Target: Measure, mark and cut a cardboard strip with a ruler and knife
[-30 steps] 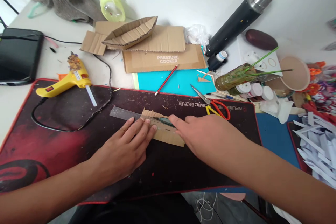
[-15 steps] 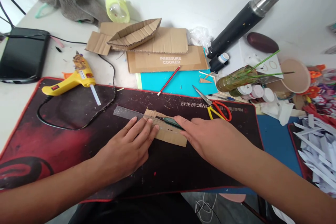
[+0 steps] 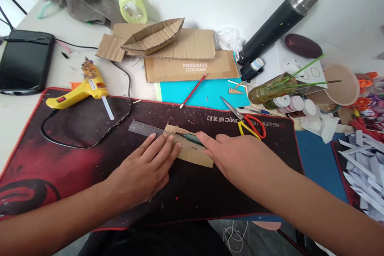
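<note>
A small piece of cardboard (image 3: 196, 157) lies on the dark mat, with a clear plastic ruler (image 3: 141, 128) laid slantwise across it. My left hand (image 3: 147, 164) presses down on the ruler and the cardboard's left part, fingers lying flat and slightly spread. In my right hand (image 3: 237, 154) is a dark green utility knife (image 3: 192, 138), pinched between thumb and fingers. Its blade tip points left and rests along the ruler's upper edge, close to my left fingertips. My palm hides the rear of the knife, and the ruler's right end is partly covered.
Beyond the cardboard lie scissors (image 3: 246, 122), a red pencil (image 3: 193, 91) and a boat-shaped cardboard piece (image 3: 154, 38) on more cardboard sheets. A yellow glue gun (image 3: 79, 92) with its cord is at left. Paint jars (image 3: 295, 105), a black flask (image 3: 270, 26) and paper strips (image 3: 367, 168) crowd the right.
The knife and my right hand have slid slightly left along the ruler's edge. My left hand stays pressed in the same place. The view has shifted slightly.
</note>
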`<state>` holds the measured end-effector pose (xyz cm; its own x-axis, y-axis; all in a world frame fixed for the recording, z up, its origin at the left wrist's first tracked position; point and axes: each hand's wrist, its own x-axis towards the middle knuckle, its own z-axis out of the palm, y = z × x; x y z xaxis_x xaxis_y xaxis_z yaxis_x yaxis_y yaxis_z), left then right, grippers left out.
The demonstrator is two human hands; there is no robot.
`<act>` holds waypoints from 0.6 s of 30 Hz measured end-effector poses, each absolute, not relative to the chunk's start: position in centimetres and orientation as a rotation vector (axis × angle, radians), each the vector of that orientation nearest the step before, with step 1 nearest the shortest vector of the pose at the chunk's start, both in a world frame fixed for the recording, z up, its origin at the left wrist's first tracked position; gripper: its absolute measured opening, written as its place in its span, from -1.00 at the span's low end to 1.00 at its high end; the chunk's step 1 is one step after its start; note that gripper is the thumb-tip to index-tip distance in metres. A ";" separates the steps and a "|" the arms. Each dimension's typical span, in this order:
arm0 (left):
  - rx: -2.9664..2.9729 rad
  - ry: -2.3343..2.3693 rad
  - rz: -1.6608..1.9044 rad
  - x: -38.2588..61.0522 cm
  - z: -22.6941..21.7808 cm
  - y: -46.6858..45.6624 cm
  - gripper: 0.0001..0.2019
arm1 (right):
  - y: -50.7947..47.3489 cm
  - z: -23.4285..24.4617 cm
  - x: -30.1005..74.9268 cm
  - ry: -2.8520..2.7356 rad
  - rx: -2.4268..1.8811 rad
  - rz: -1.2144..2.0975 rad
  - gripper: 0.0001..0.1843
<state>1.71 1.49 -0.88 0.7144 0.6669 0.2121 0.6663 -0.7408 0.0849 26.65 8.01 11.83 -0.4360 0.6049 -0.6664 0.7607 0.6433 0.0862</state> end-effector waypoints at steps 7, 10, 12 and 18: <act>2.894 1.139 0.337 1.7 -0.7 1.5 -0.46 | 7.9 12.2 26.6 2.115 1.018 -0.280 -0.14; 2.896 1.137 0.331 1.7 -0.7 1.5 -0.45 | 7.9 12.2 26.8 2.160 1.018 -0.272 -0.18; 2.900 1.129 0.353 1.7 -0.8 1.5 -0.45 | 7.8 12.2 26.8 2.159 1.020 -0.273 -0.17; 2.893 1.131 0.348 1.7 -0.9 1.5 -0.42 | 8.0 12.1 27.3 2.182 1.028 -0.267 -0.26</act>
<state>1.66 1.51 -0.90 0.7133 0.6716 0.2007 0.6681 -0.7380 0.0952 27.27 7.95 12.11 -0.4405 0.5963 -0.6711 0.7406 0.6639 0.1038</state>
